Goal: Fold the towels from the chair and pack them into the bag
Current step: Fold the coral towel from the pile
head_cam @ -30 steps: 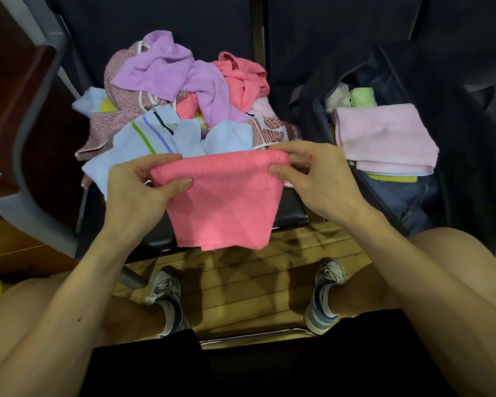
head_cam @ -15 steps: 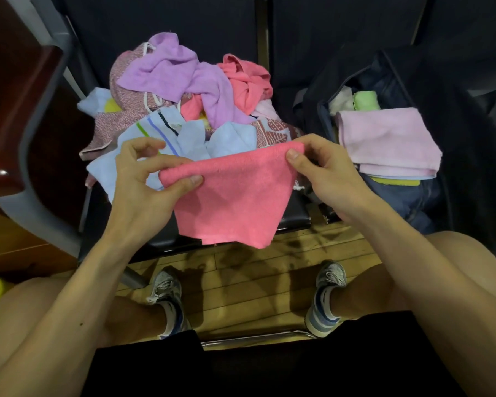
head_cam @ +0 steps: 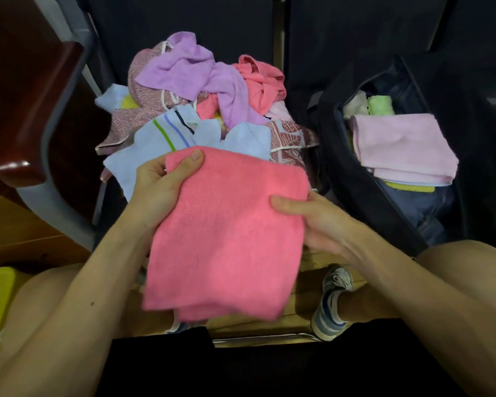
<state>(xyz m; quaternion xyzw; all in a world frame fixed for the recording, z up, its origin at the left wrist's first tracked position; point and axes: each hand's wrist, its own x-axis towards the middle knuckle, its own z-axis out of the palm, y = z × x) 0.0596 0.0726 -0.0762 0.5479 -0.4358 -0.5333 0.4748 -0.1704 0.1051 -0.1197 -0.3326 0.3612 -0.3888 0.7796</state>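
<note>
a coral-pink terry towel (head_cam: 229, 224), folded into a rough rectangle, is held flat in the air between the person's knees, in front of the dark padded chair (head_cam: 169, 21). the left hand (head_cam: 158, 190) grips the towel's upper left corner: the thumb lies curled over the top face and the fingers are tucked beneath the cloth. the right hand (head_cam: 312, 222) holds the right edge about halfway down, thumb pressed across the top; its fingers are hidden beneath the cloth. the near end of the towel hangs loose and blurred over the wooden plank floor (head_cam: 307, 305).

behind it, a loose heap of unfolded towels covers the chair seat: a lilac terry towel (head_cam: 184, 73) on top, a crumpled coral towel (head_cam: 262, 81) just beside it to the right, a pale blue towel with green, blue and dark stripes (head_cam: 155, 141) at the front, touching the held towel's far edge in this view, and a mauve patterned cloth (head_cam: 143, 90) underneath.

to the right stands a dark navy soft bag (head_cam: 355, 179), open at the top. inside lies a folded pale pink towel (head_cam: 401, 144) on a small stack with a yellow layer showing below, and a rolled light green towel (head_cam: 380, 105) sits behind it.

a glossy dark wooden armrest (head_cam: 32, 110) juts in at left. 1 striped sneaker (head_cam: 331, 305) shows plainly below the right wrist.
</note>
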